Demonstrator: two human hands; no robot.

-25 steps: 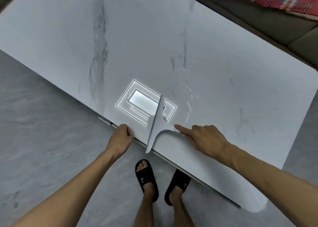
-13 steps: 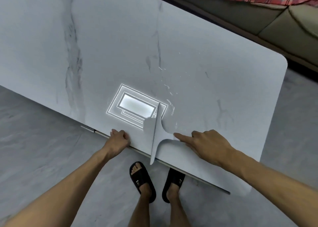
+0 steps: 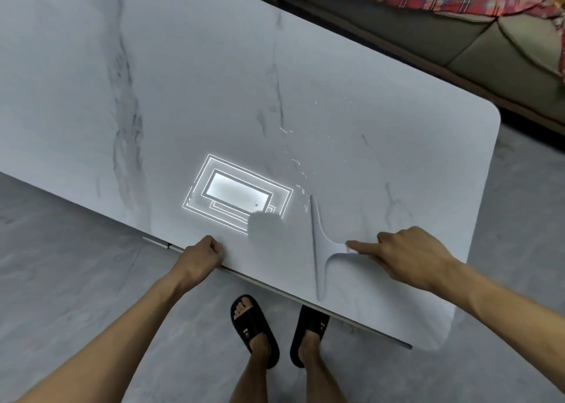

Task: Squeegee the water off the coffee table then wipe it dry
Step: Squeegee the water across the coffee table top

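right hand [image 3: 409, 257] grips a white squeegee [image 3: 319, 243] handle, fingers curled, blade on the wet marble tabletop [image 3: 214, 81]; left hand [image 3: 198, 257] clasps the tabletop's near edge.

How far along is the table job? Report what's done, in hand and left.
Done: nothing I can confirm dry. In hand: the right hand holds the squeegee on the table; the left hand grips the near edge. Left: water drops beyond the blade, then the wipe; no cloth is in view.
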